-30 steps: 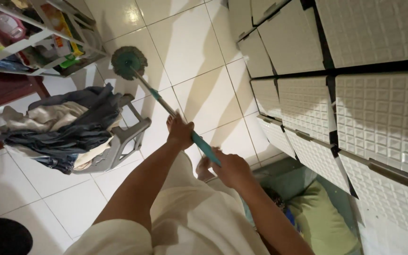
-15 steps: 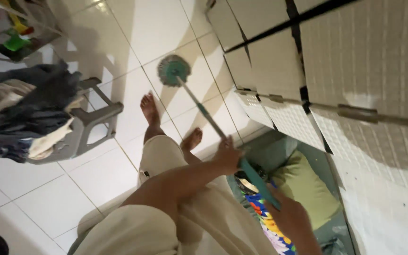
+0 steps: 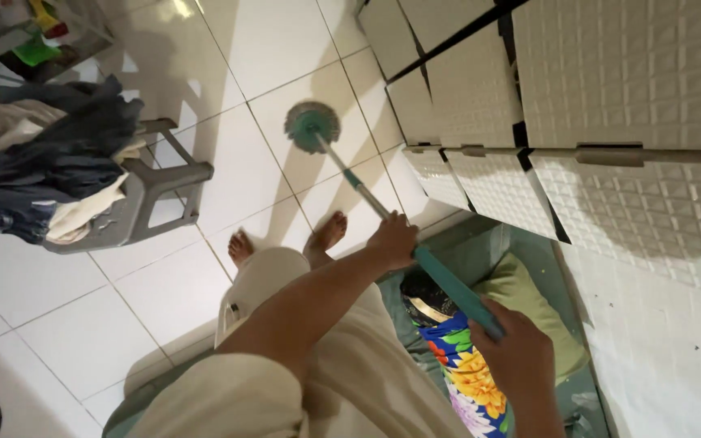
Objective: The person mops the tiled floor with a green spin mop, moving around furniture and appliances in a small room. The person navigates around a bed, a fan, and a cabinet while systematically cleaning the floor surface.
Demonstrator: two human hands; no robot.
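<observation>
Teal mop is slanting up-left across the white tiled floor, round head resting well ahead of both grips; left hand is clenching mid-handle, nearer the head, right hand clasping the handle's end.

Both hands are on the teal mop handle: left hand clamped round it mid-frame, right hand gripping the end at lower right. The round mop head sits flat on the white tiled floor, upper centre. Bare feet show below it. Clothes are heaped on a grey stool at left.
</observation>
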